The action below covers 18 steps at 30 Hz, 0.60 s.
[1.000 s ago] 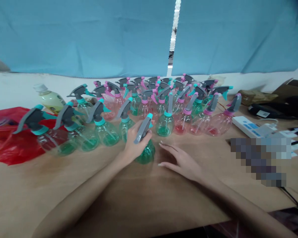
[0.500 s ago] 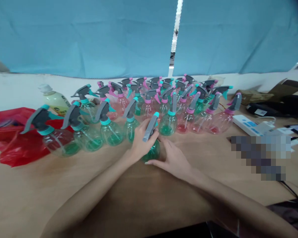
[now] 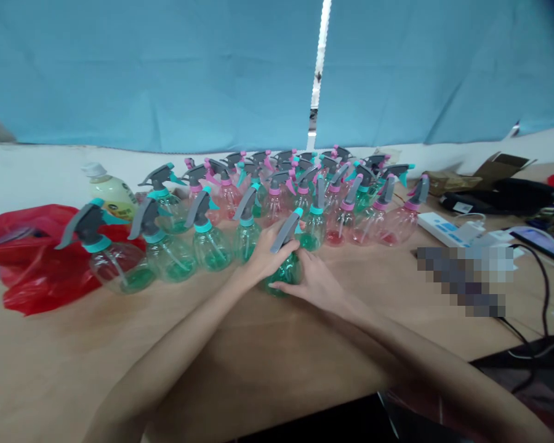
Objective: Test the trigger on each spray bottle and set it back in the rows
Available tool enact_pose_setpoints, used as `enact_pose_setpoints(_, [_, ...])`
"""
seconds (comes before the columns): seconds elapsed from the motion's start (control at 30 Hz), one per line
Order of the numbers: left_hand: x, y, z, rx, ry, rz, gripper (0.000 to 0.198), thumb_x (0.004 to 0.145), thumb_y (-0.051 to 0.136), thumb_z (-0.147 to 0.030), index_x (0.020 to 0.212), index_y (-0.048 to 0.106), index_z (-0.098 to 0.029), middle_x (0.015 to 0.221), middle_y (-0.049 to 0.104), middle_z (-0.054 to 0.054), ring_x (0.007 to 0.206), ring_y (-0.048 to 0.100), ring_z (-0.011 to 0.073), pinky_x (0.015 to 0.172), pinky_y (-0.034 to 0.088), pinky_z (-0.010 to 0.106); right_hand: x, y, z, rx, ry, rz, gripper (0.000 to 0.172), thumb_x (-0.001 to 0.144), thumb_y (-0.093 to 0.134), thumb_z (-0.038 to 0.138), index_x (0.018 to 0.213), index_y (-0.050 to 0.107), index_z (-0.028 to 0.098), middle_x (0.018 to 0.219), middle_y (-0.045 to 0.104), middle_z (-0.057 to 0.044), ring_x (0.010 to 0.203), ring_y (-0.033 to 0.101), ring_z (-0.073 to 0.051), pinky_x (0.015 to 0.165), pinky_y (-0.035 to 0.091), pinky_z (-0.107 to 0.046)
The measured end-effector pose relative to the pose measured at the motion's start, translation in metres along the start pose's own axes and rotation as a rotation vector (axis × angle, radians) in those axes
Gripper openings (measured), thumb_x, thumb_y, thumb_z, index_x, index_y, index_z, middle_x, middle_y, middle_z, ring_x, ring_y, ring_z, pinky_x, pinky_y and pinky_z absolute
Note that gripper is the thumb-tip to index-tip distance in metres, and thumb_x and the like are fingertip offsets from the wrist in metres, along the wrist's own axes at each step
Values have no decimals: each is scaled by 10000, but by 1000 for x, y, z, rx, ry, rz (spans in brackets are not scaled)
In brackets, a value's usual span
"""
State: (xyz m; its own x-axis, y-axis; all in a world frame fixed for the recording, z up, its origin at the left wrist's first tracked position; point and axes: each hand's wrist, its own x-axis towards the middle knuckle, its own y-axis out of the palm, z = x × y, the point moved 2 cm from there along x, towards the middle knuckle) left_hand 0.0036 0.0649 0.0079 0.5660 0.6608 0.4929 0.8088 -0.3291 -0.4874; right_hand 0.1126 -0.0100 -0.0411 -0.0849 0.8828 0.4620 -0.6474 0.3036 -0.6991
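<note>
The left hand (image 3: 268, 258) reached in from the lower left, its forearm stretched long and nearly straight across the brown surface (image 3: 258, 369). Its fingers (image 3: 281, 251) were curled tight around the neck of a green spray bottle (image 3: 284, 274), just under the grey trigger head (image 3: 286, 231), which stuck up and out above the knuckles with its teal tip pointing away. The right hand (image 3: 316, 283) came from the lower right with the wrist low and the forearm lying on the surface. Its palm was pressed against the right side of the bottle's round belly, with the fingers (image 3: 279, 285) wrapped narrowly around the lower front, so both hands gripped the same bottle. The bottle stood upright on the surface at the near edge of a crowd of like bottles, just in front of them.

To the left of it ran a row of green bottles (image 3: 210, 246) with teal collars, their grey triggers slanting the same way. Further back and to the right stood pink bottles (image 3: 399, 224), packed close together. A red plastic bag (image 3: 23, 258) lay crumpled at the far left, touching the outermost bottle, and a pale yellow bottle (image 3: 111, 194) with a white cap rose behind it. A white power strip (image 3: 447, 229) lay to the right of the pink ones. A blue curtain (image 3: 166, 74) hung across the back.
</note>
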Motion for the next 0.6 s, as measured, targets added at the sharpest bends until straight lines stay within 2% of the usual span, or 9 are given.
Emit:
enact_pose_setpoints(0.17, [3,-8,-2,46,12,37,289,824,554,-266,1101,596,-194,1037,674,64,908,645,203,842,497,354,8,0,-11,59,-16,63,758,705,657,601,1280,421,168,1197,598,-159,1127,560,-337,903,468,-492])
enact_pose_setpoints(0.33, [-2,-12,-4,140,-16,18,547,773,659,-362,1267,492,-198,1059,671,109,942,638,261,835,501,423,19,-2,-22,115,-49,111,649,733,647,578,1221,469,189,1143,619,-122,1071,591,-290,880,485,-450])
enact_pose_setpoints(0.47, [-13,-20,-6,267,-82,-39,734,767,664,-333,1406,317,-226,1373,493,141,1170,545,295,968,447,480,31,-5,-27,88,-25,129,800,707,678,578,1320,385,156,1200,594,-158,1101,581,-317,874,482,-456])
enact_pose_setpoints(0.5, [-17,-23,-6,283,-94,-47,738,779,653,-332,1417,294,-233,1415,449,135,1187,537,288,987,439,479,34,-6,-28,66,-19,136,826,706,683,574,1338,365,148,1218,584,-169,1111,575,-325,875,480,-459])
enact_pose_setpoints(0.6, [-30,-33,-6,295,-82,-96,666,802,632,-323,1392,333,-241,1418,452,104,1238,498,266,996,454,451,43,-7,-28,-76,8,150,822,707,701,543,1336,376,125,1237,570,-186,1141,554,-328,900,466,-444])
